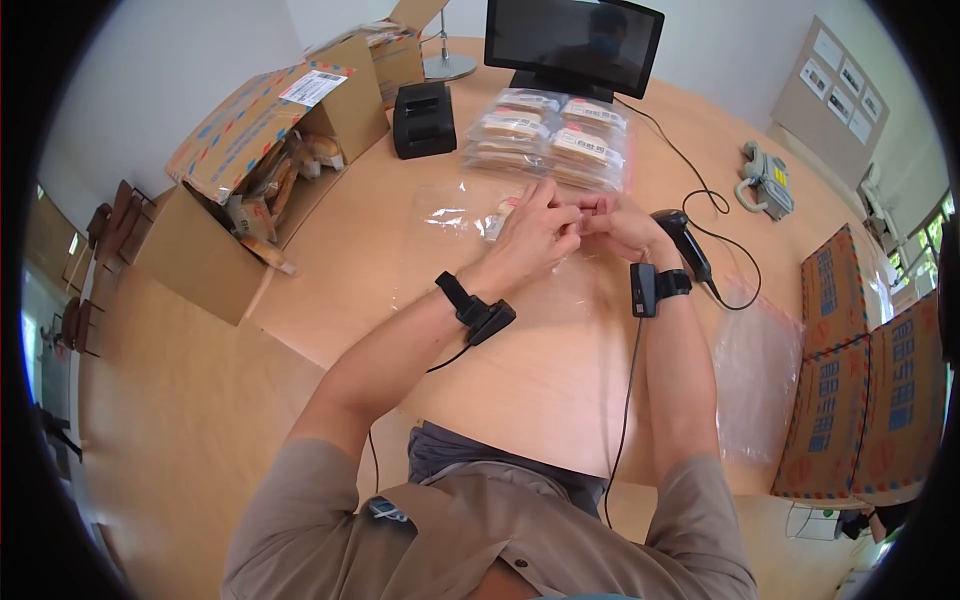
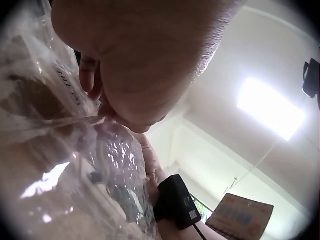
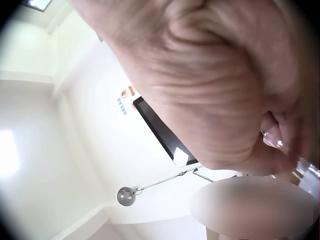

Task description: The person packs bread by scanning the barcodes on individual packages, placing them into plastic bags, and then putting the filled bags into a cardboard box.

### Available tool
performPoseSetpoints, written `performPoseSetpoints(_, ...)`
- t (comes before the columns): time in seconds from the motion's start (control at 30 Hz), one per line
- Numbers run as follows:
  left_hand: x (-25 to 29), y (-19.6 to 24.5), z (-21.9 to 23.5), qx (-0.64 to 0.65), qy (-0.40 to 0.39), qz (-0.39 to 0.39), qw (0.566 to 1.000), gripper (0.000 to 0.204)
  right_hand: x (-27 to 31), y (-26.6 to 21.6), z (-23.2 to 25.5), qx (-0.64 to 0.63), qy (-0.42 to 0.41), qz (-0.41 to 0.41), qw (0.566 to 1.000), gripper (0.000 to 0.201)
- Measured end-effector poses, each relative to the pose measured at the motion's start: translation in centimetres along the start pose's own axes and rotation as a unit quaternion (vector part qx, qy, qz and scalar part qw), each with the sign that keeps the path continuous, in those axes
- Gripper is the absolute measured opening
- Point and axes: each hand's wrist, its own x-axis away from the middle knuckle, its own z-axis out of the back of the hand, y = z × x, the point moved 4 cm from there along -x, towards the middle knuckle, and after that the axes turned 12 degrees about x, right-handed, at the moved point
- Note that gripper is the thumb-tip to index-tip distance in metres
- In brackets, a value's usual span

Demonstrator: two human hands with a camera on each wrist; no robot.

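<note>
A clear plastic bag [image 1: 440,215] lies on the table beneath both hands, with a small labelled packet [image 1: 503,213] showing through it beside the left fingers. My left hand [image 1: 540,235] pinches the plastic; in the left wrist view the gathered film [image 2: 85,120] runs up to the fingertips. Close against it, my right hand [image 1: 622,228] also pinches the film, and a shiny bit of plastic [image 3: 273,140] shows at its fingers in the right wrist view. Just beyond the hands sits a stack of labelled bread packets [image 1: 550,140] in clear plastic.
A monitor [image 1: 572,45] and a black device [image 1: 424,120] stand at the back. An open carton [image 1: 260,130] with packets is at left. A barcode scanner [image 1: 685,245], a telephone [image 1: 766,180], flat clear bags [image 1: 755,380] and stacked cartons [image 1: 865,380] are at right.
</note>
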Motion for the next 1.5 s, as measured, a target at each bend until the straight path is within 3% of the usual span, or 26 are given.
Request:
performPoseSetpoints(0.1, 0.0, -0.8, -0.2, 0.058, 0.0, 0.016, 0.998, 0.009, -1.5, 1.5, 0.0, -0.024, 0.008, 0.05, 0.998, 0.037)
performPoseSetpoints(0.17, -0.1, -0.6, 0.0, 0.038, -0.006, 0.013, 0.999, 0.01, -1.7, 1.8, -0.7, 0.116, 0.125, -0.007, 0.985, 0.029)
performPoseSetpoints(0.3, -0.1, -0.1, 0.3, 0.067, 0.0, 0.041, 0.997, 0.01, -2.1, 1.5, -2.9, 0.12, 0.17, -0.065, 0.976, 0.019)
performPoseSetpoints(0.37, -0.2, -0.2, 0.3, 0.117, 0.003, 0.053, 0.992, 0.011, -2.7, 2.1, -2.4, 0.157, 0.253, 0.05, 0.953, 0.015)
performPoseSetpoints(0.5, -0.4, -0.2, 0.8, 0.083, 0.009, 0.012, 0.996, 0.009, -3.9, 2.6, -2.3, 0.101, 0.24, 0.105, 0.96, 0.015)
performPoseSetpoints(0.6, -0.3, -0.5, 1.3, 0.105, 0.039, 0.027, 0.993, 0.009, -2.2, -0.3, -4.1, 0.103, 0.194, 0.148, 0.964, 0.015)
performPoseSetpoints(0.67, -0.1, -0.8, 1.6, 0.115, 0.039, 0.061, 0.991, 0.01, -1.1, -1.9, -4.6, 0.193, 0.184, 0.063, 0.962, 0.018)
performPoseSetpoints(0.8, -0.1, -1.0, 1.9, 0.063, 0.049, 0.071, 0.994, 0.012, -1.2, -1.8, -4.2, 0.309, 0.172, 0.071, 0.933, 0.02)
performPoseSetpoints(0.87, -0.3, -0.7, 1.9, 0.087, 0.061, 0.057, 0.993, 0.014, -0.2, -2.5, -6.3, 0.315, 0.083, -0.07, 0.943, 0.014)
performPoseSetpoints(0.97, -0.2, -0.1, 1.7, 0.106, 0.05, 0.05, 0.992, 0.015, -1.4, -0.8, -6.9, 0.272, 0.01, -0.015, 0.962, 0.014)
performPoseSetpoints(1.2, -0.4, 0.1, 2.1, 0.114, 0.034, 0.048, 0.992, 0.016, -2.0, 1.3, -6.7, 0.156, 0.027, 0.032, 0.987, 0.026)
performPoseSetpoints(1.27, -0.5, 0.2, 2.4, 0.121, -0.003, 0.071, 0.99, 0.015, -2.9, 2.0, -6.7, 0.185, -0.011, -0.009, 0.983, 0.036)
performPoseSetpoints(1.37, -1.3, -0.7, 4.2, 0.141, -0.022, 0.067, 0.988, 0.015, -1.7, 1.1, -7.5, 0.193, 0.059, -0.02, 0.979, 0.05)
performPoseSetpoints(1.5, -1.4, -4.5, 9.1, 0.116, -0.02, 0.109, 0.987, 0.016, -2.8, 0.8, -7.7, 0.133, 0.03, 0.044, 0.99, 0.063)
